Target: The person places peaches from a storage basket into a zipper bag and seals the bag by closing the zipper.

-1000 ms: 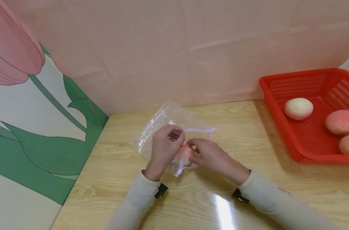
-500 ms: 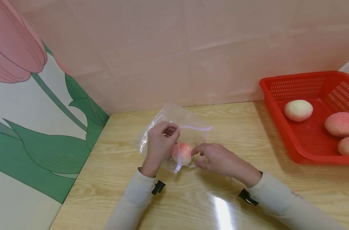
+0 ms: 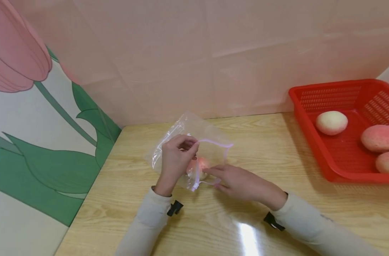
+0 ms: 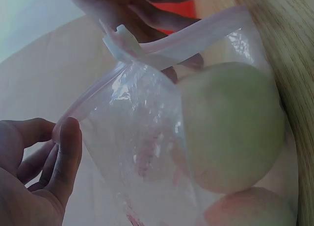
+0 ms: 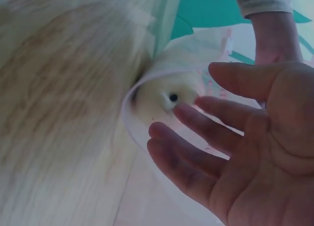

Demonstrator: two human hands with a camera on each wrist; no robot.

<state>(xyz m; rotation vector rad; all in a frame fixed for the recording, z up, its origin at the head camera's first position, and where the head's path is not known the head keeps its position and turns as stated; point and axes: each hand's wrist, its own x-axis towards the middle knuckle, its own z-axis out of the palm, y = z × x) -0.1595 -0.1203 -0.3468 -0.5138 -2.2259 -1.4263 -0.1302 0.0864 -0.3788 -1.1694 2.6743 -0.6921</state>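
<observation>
so, near to far:
right hand: right hand (image 3: 242, 183) lies low on the table (image 3: 277, 220), fingers straight and loose, tips at the bag's mouth; it grips nothing.
left hand: left hand (image 3: 175, 160) pinches the upper lip of the bag (image 3: 194, 137) between thumb and fingers and holds it lifted.
bag: clear zip bag near the table's middle, toward the left. its long axis runs from the near mouth, by the hands, up and left toward the far wall. the mouth faces the right hand, pulled into an open loop.
peach: peach (image 3: 199, 165) sits inside the bag just behind the mouth, between the two hands.
edges and room: table's left edge meets the tulip panel (image 3: 37, 142) near the bag; bare wood lies to the right, up to the basket, and in front of the sleeves.
basket: red basket (image 3: 313, 142) well apart at far right, three peaches in it, its right side cut off by the frame.
left wrist view: shows a pale peach (image 4: 230, 128) and the top of a pinker one (image 4: 250, 209) below it through the film, plus the white slider (image 4: 120, 39) on the zip strip.
right wrist view: looks into the round mouth (image 5: 162, 103), with the spread right fingers (image 5: 196, 138) in front; blurred.
</observation>
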